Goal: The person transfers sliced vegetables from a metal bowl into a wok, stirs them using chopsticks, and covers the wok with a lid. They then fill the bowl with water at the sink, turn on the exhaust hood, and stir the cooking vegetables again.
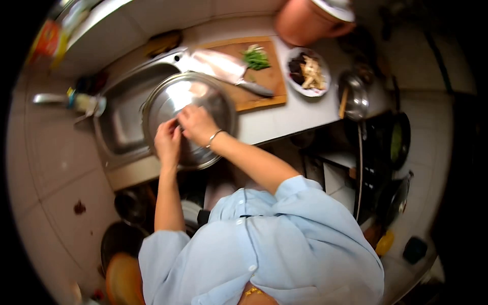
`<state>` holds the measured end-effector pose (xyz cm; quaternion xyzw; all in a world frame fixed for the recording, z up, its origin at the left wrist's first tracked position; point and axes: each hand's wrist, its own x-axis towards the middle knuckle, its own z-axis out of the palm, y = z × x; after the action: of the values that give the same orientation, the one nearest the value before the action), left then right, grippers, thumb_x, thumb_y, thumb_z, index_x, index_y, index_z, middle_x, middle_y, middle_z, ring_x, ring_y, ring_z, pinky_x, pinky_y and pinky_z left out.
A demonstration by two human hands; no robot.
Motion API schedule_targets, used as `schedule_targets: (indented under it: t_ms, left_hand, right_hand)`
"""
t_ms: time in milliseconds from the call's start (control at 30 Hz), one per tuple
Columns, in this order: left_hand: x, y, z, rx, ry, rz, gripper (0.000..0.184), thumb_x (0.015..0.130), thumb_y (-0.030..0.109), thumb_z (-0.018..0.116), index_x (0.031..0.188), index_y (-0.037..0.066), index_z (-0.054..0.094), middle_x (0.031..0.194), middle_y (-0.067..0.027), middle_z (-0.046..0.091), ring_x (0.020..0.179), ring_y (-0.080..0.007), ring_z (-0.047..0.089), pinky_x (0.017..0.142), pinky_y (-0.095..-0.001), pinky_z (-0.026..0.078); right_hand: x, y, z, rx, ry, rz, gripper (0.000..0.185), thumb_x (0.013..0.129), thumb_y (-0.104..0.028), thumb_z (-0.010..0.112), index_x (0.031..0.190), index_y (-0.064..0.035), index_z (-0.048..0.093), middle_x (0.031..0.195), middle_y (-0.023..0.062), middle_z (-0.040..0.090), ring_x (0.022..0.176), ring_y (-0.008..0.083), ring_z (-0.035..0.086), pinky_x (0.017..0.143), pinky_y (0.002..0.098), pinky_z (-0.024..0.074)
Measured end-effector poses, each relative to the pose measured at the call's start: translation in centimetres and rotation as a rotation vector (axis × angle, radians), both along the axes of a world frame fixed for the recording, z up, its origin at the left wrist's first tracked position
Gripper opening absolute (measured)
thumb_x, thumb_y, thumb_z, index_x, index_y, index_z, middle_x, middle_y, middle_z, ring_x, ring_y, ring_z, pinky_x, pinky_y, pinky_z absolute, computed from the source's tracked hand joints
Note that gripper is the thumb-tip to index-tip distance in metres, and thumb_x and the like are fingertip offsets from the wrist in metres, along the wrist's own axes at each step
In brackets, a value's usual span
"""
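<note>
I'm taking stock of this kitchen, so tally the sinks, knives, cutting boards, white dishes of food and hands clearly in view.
Sinks: 1
Knives: 1
Cutting boards: 1
White dishes of food: 1
Left hand plus right hand: 2
Total: 6

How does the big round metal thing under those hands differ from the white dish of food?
The round metal piece is shiny and silvery, while the dish is white. The round metal piece is clearly larger than the dish. The left hand and right hand are over the round metal piece; neither touches the dish, which holds dark and pale food. Both have a rounded outline.
</note>
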<state>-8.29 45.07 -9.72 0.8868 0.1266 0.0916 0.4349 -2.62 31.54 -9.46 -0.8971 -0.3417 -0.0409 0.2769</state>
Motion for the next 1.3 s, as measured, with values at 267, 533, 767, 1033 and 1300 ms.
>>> schedule_targets:
  t_ms: [267,533,767,1033,1300]
  left_hand:
    - [-0.8,-1.7,4.5,0.055,0.017,-0.074,0.021,0.082,0.002,0.064,0.102,0.0,0.066,0.093,-0.0118,0.064,0.078,-0.0221,0.064,0.072,-0.0319,0.051]
    - [1.5,-13.3,12.4,0.033,-0.165,-0.397,0.022,0.081,0.0,0.062,0.103,0.0,0.065,0.092,-0.0123,0.062,0.077,-0.0251,0.064,0.068,-0.032,0.052]
    - [4.3,-33.1,17.5,0.028,-0.243,-0.741,0.024,0.082,0.001,0.062,0.105,0.001,0.066,0.088,-0.0106,0.062,0.077,-0.0202,0.065,0.069,-0.0299,0.052]
    - [4.2,-58.6,19.8,-0.029,-0.338,-1.039,0.025,0.081,0.002,0.056,0.104,0.003,0.067,0.093,-0.0157,0.064,0.081,-0.031,0.065,0.073,-0.0361,0.051]
    - [2.3,-77.4,18.1,-0.028,-0.413,-1.266,0.024,0.085,0.005,0.051,0.103,0.001,0.065,0.098,-0.0199,0.063,0.092,-0.0395,0.06,0.079,-0.0437,0.047]
  right_hand:
    - [-1.8,-1.5,2.4,0.079,-0.083,-0.093,0.013,0.078,-0.017,0.055,0.084,-0.005,0.059,0.093,0.0128,0.054,0.09,0.0269,0.053,0.079,0.0365,0.0437]
    - [-3.4,-14.6,10.9,0.196,-0.108,-0.335,0.042,0.064,-0.011,0.076,0.099,-0.0053,0.054,0.101,0.0124,0.049,0.097,0.0288,0.051,0.084,0.0383,0.0432]
    - [-5.6,-33.3,15.1,0.252,-0.234,-0.71,0.049,0.063,-0.006,0.075,0.108,-0.003,0.056,0.103,0.0133,0.05,0.098,0.0314,0.052,0.085,0.0397,0.0449]
    - [-10.1,-55.9,17.9,0.205,-0.382,-1.061,0.041,0.064,-0.007,0.075,0.1,-0.0059,0.054,0.099,0.0144,0.05,0.093,0.0332,0.053,0.079,0.0411,0.0451]
    - [-13.7,-72.7,16.4,0.065,-0.306,-1.361,0.045,0.068,-0.013,0.078,0.106,-0.0056,0.057,0.103,0.0151,0.052,0.098,0.034,0.053,0.084,0.0422,0.0439]
